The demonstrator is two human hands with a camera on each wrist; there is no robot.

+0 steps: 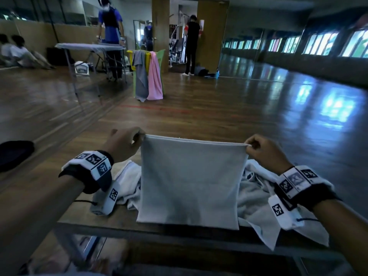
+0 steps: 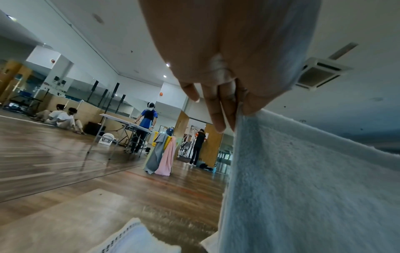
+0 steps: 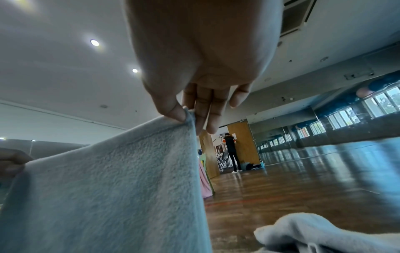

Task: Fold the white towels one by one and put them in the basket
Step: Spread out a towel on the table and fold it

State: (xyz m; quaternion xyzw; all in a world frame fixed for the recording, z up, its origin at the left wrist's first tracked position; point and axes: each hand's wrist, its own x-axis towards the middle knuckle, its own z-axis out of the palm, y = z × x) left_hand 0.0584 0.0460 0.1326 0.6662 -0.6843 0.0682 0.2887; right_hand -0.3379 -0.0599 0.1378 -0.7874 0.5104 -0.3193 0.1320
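A white towel (image 1: 190,182) hangs doubled over in the air above the table, stretched flat between my hands. My left hand (image 1: 127,142) pinches its top left corner; in the left wrist view that hand (image 2: 236,109) grips the towel (image 2: 303,188) between thumb and fingers. My right hand (image 1: 258,147) pinches the top right corner, and in the right wrist view the hand (image 3: 188,116) holds the towel (image 3: 112,188) edge between thumb and forefinger. The towel's lower edge hangs down to the table's near edge. More white towels (image 1: 256,198) lie crumpled behind it. No basket is in view.
The wooden table (image 1: 65,200) has a near edge just below the hanging towel. A dark round object (image 1: 15,154) lies at the far left. Far off stand a rack with grey and pink towels (image 1: 148,76), a folding table (image 1: 89,46) and several people.
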